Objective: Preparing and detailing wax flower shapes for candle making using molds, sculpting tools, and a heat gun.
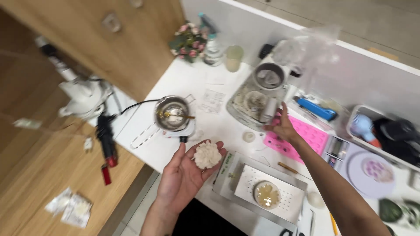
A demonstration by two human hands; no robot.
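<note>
My left hand lies palm up over the near edge of the white table, holding a white flower-shaped wax piece in its fingers. My right hand reaches farther out and grips a small white cylinder at the edge of a grey tray. Under the right wrist lies a pink silicone mould. A small metal pot sits on a little white heater just left of my left hand.
A white perforated block with a round pale mould sits near the front edge. A metal cup, a flower bouquet, a bottle, a blue tool, a small scale and a white basket crowd the back and right. A glue gun lies on the wooden floor side.
</note>
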